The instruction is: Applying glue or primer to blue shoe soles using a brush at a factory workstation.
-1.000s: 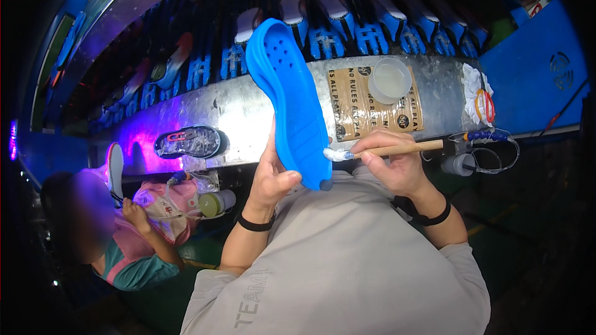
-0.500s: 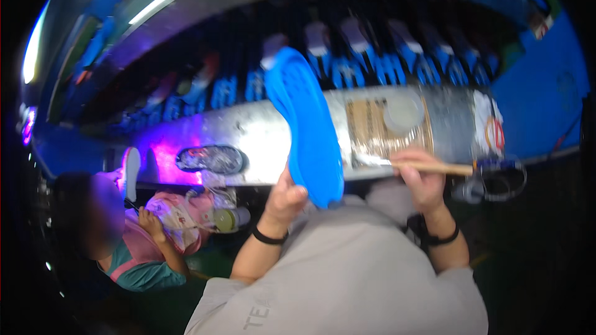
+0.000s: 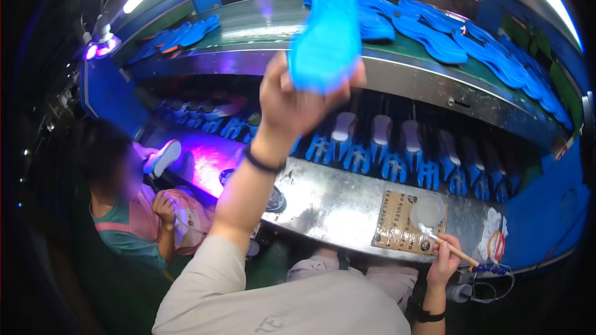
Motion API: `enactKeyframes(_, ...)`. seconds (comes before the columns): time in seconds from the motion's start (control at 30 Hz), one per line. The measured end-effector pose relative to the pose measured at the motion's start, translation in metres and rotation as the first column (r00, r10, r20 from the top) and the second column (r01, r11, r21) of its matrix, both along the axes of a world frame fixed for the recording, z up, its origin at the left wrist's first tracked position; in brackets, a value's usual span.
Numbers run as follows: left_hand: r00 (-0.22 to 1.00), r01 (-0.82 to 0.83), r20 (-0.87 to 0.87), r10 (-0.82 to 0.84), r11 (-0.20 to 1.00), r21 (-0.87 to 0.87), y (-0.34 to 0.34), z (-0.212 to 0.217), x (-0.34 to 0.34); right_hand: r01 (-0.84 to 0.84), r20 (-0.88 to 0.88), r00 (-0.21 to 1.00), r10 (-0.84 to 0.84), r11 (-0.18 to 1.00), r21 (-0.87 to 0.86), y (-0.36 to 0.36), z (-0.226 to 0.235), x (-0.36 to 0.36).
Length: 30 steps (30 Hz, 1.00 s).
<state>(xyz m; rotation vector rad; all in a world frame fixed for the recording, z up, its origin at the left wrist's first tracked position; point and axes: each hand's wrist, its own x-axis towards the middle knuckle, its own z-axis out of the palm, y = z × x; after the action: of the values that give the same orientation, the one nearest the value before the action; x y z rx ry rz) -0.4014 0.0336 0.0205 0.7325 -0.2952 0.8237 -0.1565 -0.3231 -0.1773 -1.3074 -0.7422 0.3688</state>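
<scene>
Your left hand [image 3: 298,102] lifts a blue shoe sole [image 3: 326,37] toward the green conveyor [image 3: 261,15] of soles. Your right hand [image 3: 444,260] grips a wooden brush [image 3: 444,245], bristles in the round dish [image 3: 429,211] on cardboard [image 3: 397,229].

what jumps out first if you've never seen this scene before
The bright blue shoe sole, raised high in the left hand toward the upper conveyor, where many more blue soles lie in a row. Lower right, the right hand holds a small brush at a round dish on the metal bench. At the left, a co-worker sits beside a purple glow.
</scene>
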Motion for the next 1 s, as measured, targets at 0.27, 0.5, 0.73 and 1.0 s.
enactKeyframes(0.27, 0.628, -0.666, -0.301, 0.718, 0.695, 0.270, 0.159, 0.043, -0.007, 0.012, -0.022, 1.000, -0.013, 0.999, -0.051, -0.006, -0.013, -0.007)
enactKeyframes(0.5, -0.893, 0.076, 0.046, 0.448, 0.050, 0.996, 0.248, 0.039, -0.128, 0.017, -0.066, 0.997, -0.026, 0.991, -0.134, -0.012, -0.015, -0.009)
enactKeyframes(0.73, -0.860, 0.407, 0.226, 0.458, 0.347, 0.845, 0.382, 0.045, -0.312, -0.036, -0.075, 0.997, 0.025, 0.988, -0.152, -0.003, 0.001, -0.009)
enactKeyframes(1.0, -0.840, 0.288, 0.303, 0.450, -0.104, 0.952, 0.345, 0.030, -0.268, -0.003, -0.002, 1.000, 0.003, 0.980, -0.199, -0.003, 0.001, -0.007)
